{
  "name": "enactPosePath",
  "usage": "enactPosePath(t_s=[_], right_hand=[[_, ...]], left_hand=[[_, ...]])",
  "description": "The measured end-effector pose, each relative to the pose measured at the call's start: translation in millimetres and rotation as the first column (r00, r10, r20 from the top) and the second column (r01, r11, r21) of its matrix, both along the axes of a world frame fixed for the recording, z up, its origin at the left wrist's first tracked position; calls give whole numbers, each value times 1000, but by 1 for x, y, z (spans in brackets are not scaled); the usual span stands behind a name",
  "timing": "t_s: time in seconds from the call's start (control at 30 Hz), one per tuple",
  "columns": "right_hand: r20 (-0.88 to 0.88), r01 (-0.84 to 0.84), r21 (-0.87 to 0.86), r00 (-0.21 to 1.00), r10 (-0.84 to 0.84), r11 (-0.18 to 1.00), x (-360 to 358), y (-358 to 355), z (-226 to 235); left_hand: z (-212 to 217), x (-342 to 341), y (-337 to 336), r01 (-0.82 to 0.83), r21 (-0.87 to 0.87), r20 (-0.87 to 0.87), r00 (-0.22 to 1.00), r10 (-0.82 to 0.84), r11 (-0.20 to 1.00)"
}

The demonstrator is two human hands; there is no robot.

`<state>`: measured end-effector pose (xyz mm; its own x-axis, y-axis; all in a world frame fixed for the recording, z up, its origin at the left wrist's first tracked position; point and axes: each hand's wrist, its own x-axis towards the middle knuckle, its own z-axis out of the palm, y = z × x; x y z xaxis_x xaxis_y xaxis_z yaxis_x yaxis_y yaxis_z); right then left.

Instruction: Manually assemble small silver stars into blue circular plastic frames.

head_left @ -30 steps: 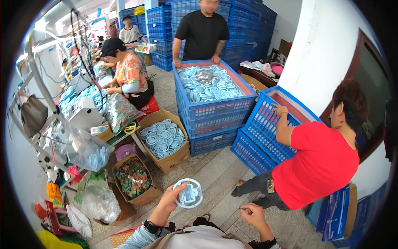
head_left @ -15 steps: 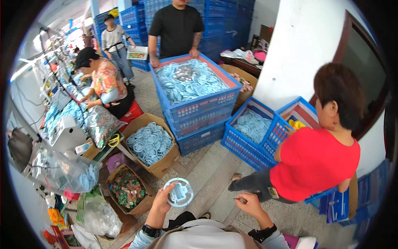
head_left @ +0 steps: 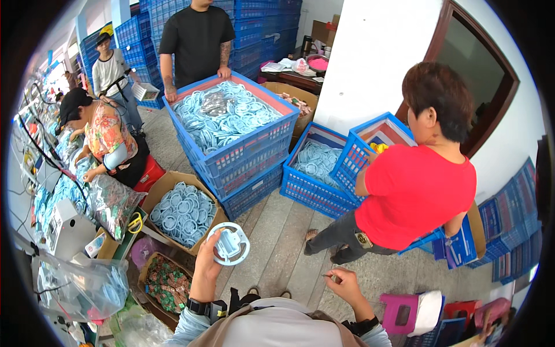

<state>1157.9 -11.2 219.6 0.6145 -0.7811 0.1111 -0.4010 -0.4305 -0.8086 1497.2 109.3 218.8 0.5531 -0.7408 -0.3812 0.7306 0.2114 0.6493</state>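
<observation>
My left hand (head_left: 206, 261) is closed on a light blue round plastic part (head_left: 231, 245), an open ring with a boxy moulded centre. It is held up at the left of my body, thumb and fingers on its left rim. On the other side, my right hand (head_left: 346, 284) pinches a small thin dark piece (head_left: 325, 276), too small to name. The two hands are well apart. Beyond my left hand stands a cardboard box (head_left: 218, 218) with many similar light blue rings. Closer in is another cardboard box (head_left: 143, 281) of green and copper-coloured small parts.
A stack of blue crates (head_left: 243, 151) heaped with light blue parts stands ahead, a person in black (head_left: 195, 43) behind it. A person in red (head_left: 419, 199) handles a tilted blue crate (head_left: 341, 168) at right. Sewing-bench clutter and a plastic bag (head_left: 81, 289) lie left; a pink stool (head_left: 399, 312) stands right.
The view has swung right, so the surroundings sit further left. The person in red has shifted a crate over the neighbouring one. My hands keep their holds.
</observation>
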Motion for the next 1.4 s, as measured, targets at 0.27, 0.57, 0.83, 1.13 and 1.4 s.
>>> enactPosePath(t_s=[0.27,0.57,0.83,1.13,1.4], right_hand=[[26,126,-15,992,-126,992,16,42,-7],[14,210,16,978,-210,978,29,67,-18],[51,66,-92,997,-61,994,50,72,3],[94,-25,-206,995,45,978,73,58,-1],[50,-48,-265,997,63,963,74,54,-4]], left_hand=[[-18,22,3,95,-3,-32,995,-95,995],[-18,38,15,135,-4,0,991,-135,991],[-27,32,20,148,38,-17,989,-147,988],[-26,42,35,81,43,-31,996,-79,996],[-21,43,42,79,12,-87,993,-78,997]])
